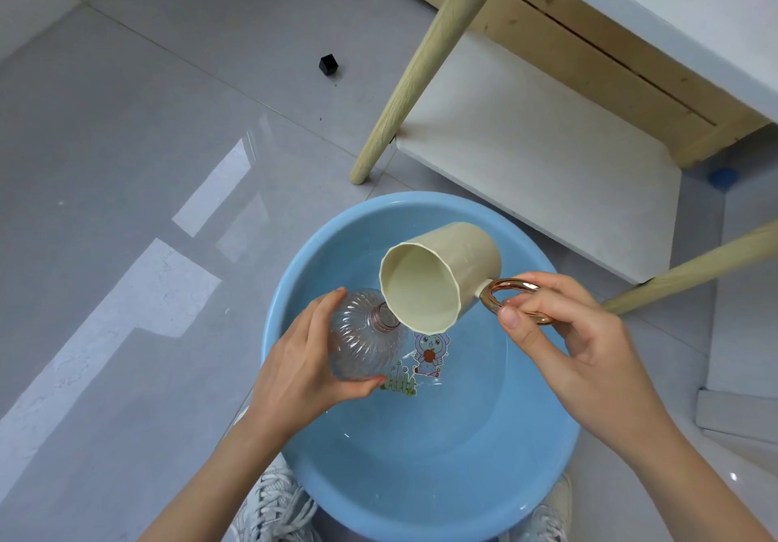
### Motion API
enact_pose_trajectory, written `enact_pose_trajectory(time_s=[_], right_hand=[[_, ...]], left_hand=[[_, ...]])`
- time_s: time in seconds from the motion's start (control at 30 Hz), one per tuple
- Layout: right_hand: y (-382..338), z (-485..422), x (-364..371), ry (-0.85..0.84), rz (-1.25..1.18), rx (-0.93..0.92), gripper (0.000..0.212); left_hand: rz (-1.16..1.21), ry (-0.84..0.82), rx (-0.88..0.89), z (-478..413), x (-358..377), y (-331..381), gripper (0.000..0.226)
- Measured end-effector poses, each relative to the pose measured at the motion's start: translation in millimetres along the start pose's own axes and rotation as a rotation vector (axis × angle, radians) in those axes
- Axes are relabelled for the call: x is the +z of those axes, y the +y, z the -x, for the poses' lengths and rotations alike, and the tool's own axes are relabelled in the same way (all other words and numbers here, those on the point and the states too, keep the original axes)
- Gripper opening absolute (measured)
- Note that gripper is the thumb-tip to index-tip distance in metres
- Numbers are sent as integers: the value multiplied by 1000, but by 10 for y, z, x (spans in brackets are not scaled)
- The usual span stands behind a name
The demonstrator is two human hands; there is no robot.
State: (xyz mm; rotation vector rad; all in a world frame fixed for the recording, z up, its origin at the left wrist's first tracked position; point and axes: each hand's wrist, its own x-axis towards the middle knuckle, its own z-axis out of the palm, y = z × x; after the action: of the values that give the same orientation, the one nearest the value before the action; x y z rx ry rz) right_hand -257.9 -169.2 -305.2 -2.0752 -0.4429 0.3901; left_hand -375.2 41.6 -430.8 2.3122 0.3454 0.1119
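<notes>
The round light-blue plastic basin (332, 255) stands on the grey tiled floor (126, 162) and has shallow water in it. We judge it heavy and ready to slosh, so it is better left where it is. Over it we hold the two things of the work.

The cream-coloured faceted cup (463, 255) is stiff and, we think, light. Its wall may be slippery when wet, so the shiny rose-gold ring handle (515, 286) is the right place to take it. The grip of our right hand (560, 339) is there, thumb and fingers pinching the ring, and the cup is tilted with its lip over the bottle's mouth.

The clear ribbed plastic bottle (362, 339) is thin, probably soft under pressure and very light, so it can crumple. The wide shoulder is the safe place to hold. The grip of our left hand (303, 369) wraps it there from the side, and the bottle leans toward the cup, above the water.

The cup looks pale and matt, with an angular rim. The bottle is transparent, with spiral ribs and a narrow threaded neck (385, 316) without cap. We cannot tell if water runs now.
</notes>
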Motion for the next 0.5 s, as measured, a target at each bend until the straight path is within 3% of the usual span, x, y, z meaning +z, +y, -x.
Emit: enact_pose_trajectory(time_s=[0.2, 0.5], right_hand=[[-26, 2, 13, 32, 71, -65, 55], [-57, 12, 18, 49, 146, -117, 50]], left_hand=[[7, -1, -1, 9, -2, 7, 105], [21, 3, -11, 4, 0, -1, 102]])
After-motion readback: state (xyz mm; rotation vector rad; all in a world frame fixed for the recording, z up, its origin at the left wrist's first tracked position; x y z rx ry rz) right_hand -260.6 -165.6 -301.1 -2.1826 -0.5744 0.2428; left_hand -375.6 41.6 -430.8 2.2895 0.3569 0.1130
